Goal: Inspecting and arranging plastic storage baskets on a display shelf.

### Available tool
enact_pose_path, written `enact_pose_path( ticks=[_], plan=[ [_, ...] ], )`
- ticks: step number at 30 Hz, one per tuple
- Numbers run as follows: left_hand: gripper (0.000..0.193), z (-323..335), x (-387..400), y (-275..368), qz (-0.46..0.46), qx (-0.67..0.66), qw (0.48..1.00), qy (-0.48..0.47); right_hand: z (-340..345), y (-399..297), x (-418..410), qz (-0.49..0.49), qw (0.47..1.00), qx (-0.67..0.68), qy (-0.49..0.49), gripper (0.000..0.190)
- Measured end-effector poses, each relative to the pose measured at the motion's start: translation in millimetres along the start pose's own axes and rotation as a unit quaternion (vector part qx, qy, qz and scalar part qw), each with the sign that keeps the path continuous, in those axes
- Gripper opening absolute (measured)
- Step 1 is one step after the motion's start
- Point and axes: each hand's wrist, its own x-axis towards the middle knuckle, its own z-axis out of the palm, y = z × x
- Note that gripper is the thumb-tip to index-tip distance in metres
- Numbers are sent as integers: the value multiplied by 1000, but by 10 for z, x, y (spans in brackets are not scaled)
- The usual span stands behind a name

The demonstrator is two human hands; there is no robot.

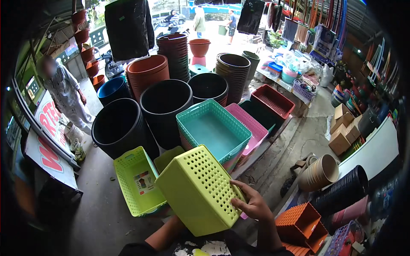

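Observation:
A yellow-green perforated plastic basket (198, 188) is tilted before me, its holed side facing up and to the right. My right hand (251, 201) grips its right end, fingers on the holes. The left forearm reaches in beneath the basket, which hides my left hand. To the left stands a lime-green basket (120, 179) with a printed label inside. Just beyond, a teal basket (213, 134) tops a stack, beside a pink basket (256, 128).
Black plastic tubs (117, 128), terracotta-coloured pots (149, 75) and a red basket (274, 100) stand behind. Orange square pots (298, 220) and beige pots (317, 174) lie at the right. A person (65, 89) stands at the left, near a sign board (51, 156).

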Motion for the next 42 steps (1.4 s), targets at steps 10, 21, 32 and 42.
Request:
enact_pose_path(
  ticks=[10, 21, 32, 42],
  plan=[
    [44, 120, 38, -99, -20, -43, 999, 21, -186, -5, 306, -72, 994, -28, -83, 66],
    [47, 65, -52, -180, -32, -98, 994, 36, -201, 161, 445, -17, 987, 129, -93, 61],
    [50, -17, -295, -276, -40, -153, 987, 40, -199, 130, 643, -29, 968, 242, -57, 93],
    [52, -431, -562, -352, -21, -176, 984, -18, -135, -61, 858, -90, 967, 221, -87, 81]
  ],
)
